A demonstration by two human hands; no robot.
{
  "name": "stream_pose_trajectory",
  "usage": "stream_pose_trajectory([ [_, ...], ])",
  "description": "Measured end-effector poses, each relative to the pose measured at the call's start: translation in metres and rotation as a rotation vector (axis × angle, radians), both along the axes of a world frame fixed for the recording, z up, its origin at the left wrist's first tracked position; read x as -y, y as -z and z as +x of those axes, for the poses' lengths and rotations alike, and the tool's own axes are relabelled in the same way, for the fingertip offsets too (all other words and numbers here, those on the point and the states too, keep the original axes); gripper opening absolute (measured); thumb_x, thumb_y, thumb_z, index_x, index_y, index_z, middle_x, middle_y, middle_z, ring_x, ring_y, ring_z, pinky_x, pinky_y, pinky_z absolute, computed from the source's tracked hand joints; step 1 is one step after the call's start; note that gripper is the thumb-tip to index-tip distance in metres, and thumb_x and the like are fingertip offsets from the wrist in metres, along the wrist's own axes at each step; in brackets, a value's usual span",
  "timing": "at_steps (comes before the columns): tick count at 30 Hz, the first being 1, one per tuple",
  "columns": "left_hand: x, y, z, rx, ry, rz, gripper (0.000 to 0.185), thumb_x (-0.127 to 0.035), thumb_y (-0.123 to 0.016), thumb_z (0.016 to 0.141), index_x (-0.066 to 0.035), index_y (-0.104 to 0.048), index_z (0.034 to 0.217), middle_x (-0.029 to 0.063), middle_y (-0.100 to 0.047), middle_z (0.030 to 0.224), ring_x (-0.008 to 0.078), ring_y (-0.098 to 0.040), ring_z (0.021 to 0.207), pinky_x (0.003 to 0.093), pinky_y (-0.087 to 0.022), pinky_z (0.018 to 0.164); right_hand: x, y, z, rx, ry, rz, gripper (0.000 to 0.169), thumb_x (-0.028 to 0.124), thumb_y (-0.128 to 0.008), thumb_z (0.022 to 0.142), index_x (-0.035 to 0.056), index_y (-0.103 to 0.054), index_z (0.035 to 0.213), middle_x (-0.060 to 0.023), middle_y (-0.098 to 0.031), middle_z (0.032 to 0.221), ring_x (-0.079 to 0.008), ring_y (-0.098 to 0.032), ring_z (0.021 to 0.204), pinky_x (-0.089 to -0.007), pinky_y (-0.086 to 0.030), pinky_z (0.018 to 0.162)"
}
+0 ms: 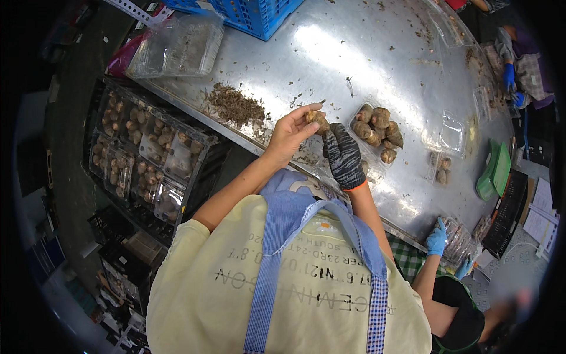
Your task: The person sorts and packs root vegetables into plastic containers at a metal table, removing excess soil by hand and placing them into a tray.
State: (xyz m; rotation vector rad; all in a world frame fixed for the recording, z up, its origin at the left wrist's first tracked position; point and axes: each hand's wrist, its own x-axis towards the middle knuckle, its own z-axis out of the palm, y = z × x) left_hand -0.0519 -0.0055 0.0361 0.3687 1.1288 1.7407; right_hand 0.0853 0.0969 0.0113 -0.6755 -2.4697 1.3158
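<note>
My bare left hand (287,135) holds a brown taro corm (316,122) between thumb and fingers above the metal table. On my right hand (342,155) is a grey and black knit glove with an orange cuff; its fingertips meet the lower right side of the same corm. Just right of the glove, a clear plastic punnet (352,119) is heaped with several corms (380,117). Part of another clear container with a corm (365,166) shows beside the glove, mostly hidden. Left of my hands lies a pile of brown peelings (234,105).
A black crate (146,113) of filled punnets stands at the left, below the table edge. Empty clear trays (190,44) and a blue plastic crate (265,20) sit at the back. Further right are a green container (494,170) and a co-worker's blue-gloved hand (437,239) on stacked clear trays.
</note>
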Motion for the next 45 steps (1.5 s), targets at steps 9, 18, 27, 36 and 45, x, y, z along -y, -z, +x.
stream_pose_trajectory([
  [9,0.005,0.002,0.0,0.048,-0.023,0.01,0.043,-0.006,-0.053,0.089,0.002,-0.041,0.129,0.0148,-0.054,0.119,0.0179,-0.053,0.108,0.0309,-0.043,0.094,0.006,-0.001,-0.005,0.041,0.06,-0.314,0.029,0.012,-0.048,0.091,-0.0059,-0.05,0.113,-0.0194,-0.058,0.092,-0.0273,-0.058,0.077,-0.0343,-0.047,0.07],
  [18,0.006,0.003,-0.001,0.095,0.005,0.012,0.043,-0.007,-0.052,0.09,0.002,-0.04,0.13,0.0147,-0.053,0.12,0.0198,-0.053,0.109,0.0339,-0.044,0.094,0.007,-0.006,-0.002,-0.014,0.04,-0.306,0.029,0.012,-0.047,0.091,-0.0069,-0.05,0.114,-0.0228,-0.058,0.097,-0.0291,-0.06,0.077,-0.0366,-0.048,0.069],
  [27,0.009,-0.004,0.001,0.109,-0.045,-0.05,0.041,-0.006,-0.052,0.09,-0.004,-0.043,0.13,0.0101,-0.055,0.117,0.0164,-0.056,0.104,0.0303,-0.049,0.086,0.005,-0.026,-0.008,-0.058,-0.187,0.582,0.027,0.008,-0.05,0.089,-0.0059,-0.053,0.111,-0.0236,-0.06,0.099,-0.0338,-0.06,0.086,-0.0402,-0.048,0.076],
  [36,0.011,-0.012,0.002,0.075,-0.105,-0.077,0.038,-0.004,-0.052,0.09,-0.003,-0.045,0.127,0.0067,-0.057,0.107,0.0139,-0.057,0.098,0.028,-0.051,0.084,0.007,-0.027,-0.021,0.047,-0.072,0.408,0.032,0.016,-0.053,0.084,-0.0063,-0.056,0.107,-0.025,-0.061,0.095,-0.0349,-0.062,0.079,-0.0412,-0.049,0.067],
  [45,0.003,-0.009,-0.006,0.313,-0.115,0.081,0.043,-0.013,-0.05,0.092,-0.002,-0.038,0.131,0.0138,-0.052,0.12,0.0216,-0.054,0.108,0.0353,-0.045,0.093,-0.001,0.0,-0.023,-0.221,0.161,-0.232,0.027,0.015,-0.047,0.093,-0.0051,-0.053,0.11,-0.0056,-0.059,0.078,-0.0106,-0.052,0.068,-0.0257,-0.046,0.064],
])
